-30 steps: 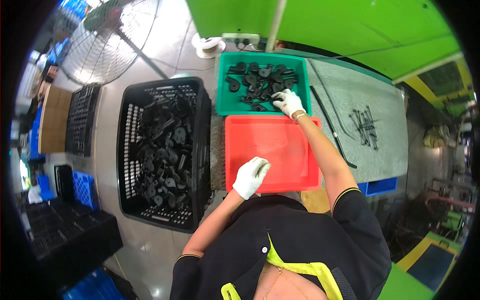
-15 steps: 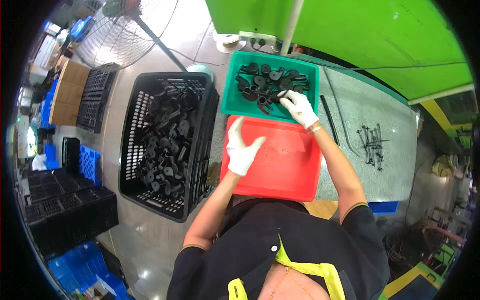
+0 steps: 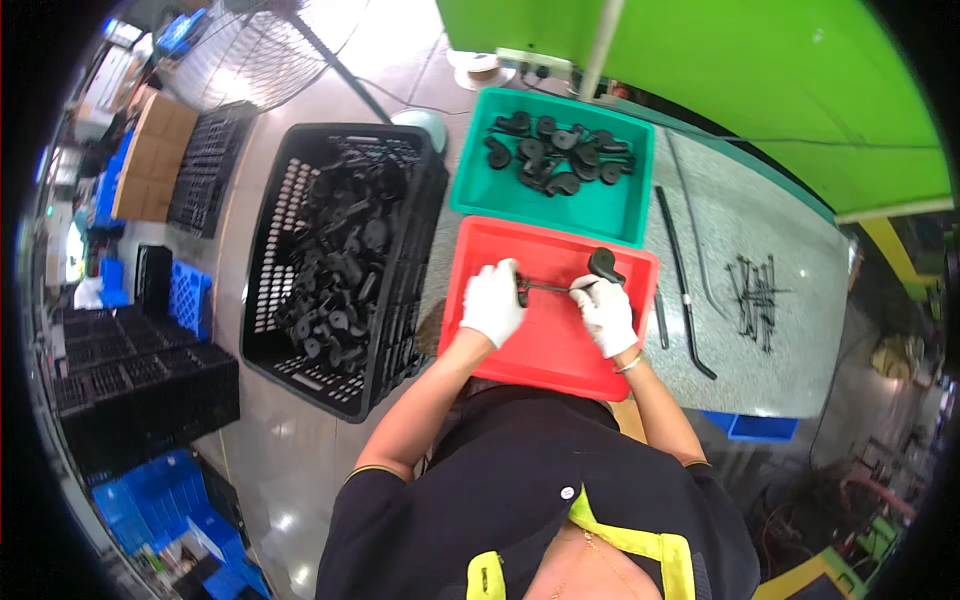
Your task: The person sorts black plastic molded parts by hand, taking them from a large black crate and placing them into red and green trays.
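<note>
Both my hands wear white gloves and meet over a red tray [image 3: 560,345]. My right hand [image 3: 607,312] grips a black part with a round head [image 3: 603,264] and a thin metal rod [image 3: 548,287] running left. My left hand [image 3: 493,299] holds the rod's left end. Behind the red tray stands a green tray [image 3: 610,205] with several similar black parts [image 3: 550,160].
A big black crate [image 3: 410,290] full of black parts stands on the floor to the left. Long black rods [image 3: 683,285] and a bunch of thin metal pins [image 3: 755,290] lie on the grey table at right. A fan, cardboard boxes and stacked blue and black crates sit further left.
My right hand came back from the green tray with a black part. My left hand moved right and closed on the rod, so both hands now meet over the red tray.
</note>
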The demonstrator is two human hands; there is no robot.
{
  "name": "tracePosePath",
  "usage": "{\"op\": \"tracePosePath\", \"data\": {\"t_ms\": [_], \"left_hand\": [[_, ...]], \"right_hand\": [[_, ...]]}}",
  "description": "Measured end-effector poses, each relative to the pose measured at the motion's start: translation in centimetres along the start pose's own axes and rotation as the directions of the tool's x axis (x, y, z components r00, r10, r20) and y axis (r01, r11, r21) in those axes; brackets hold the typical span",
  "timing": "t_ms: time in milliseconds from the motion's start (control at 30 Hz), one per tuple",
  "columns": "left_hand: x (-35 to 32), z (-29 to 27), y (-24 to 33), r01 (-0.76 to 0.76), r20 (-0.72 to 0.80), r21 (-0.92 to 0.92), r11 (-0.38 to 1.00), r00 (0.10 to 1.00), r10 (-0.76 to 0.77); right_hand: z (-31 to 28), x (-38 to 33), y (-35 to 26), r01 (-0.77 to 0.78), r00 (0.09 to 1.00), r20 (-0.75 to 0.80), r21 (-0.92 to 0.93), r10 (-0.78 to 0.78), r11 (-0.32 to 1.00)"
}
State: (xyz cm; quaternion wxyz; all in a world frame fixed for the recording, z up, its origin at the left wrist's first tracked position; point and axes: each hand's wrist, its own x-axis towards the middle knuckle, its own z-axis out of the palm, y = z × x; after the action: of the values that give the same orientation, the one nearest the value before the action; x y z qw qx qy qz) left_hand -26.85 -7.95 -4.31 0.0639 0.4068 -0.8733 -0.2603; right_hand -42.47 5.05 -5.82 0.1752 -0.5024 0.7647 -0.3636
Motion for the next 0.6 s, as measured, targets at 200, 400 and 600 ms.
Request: {"op": "tracePosePath", "data": {"t_ms": [200, 400, 600], "left_hand": [[0.9, -0.2, -2.6, -0.108, 0.362, 0.23, 0.967, 0.932, 0.018], [1.4, 1.3, 4.6, -0.543, 0.054, -0.304, 0.783, 0.811, 0.583], [-0.2, 6.1, 3.6, -0.023, 0.168, -0.83, 0.557, 0.943, 0.288]], "right_hand": [[-1.6, -0.5, 0.7, -0.353, 0.907, 0.147, 0.776, 0.395, 0.523], [-1.9, -0.5, -0.2, -0.132, 0.968, 0.141, 0.99, 0.208, -0.056], [0.6, 1.7, -3.2, 0.052, 0.971, 0.048, 0.914, 0.233, -0.403]]}}
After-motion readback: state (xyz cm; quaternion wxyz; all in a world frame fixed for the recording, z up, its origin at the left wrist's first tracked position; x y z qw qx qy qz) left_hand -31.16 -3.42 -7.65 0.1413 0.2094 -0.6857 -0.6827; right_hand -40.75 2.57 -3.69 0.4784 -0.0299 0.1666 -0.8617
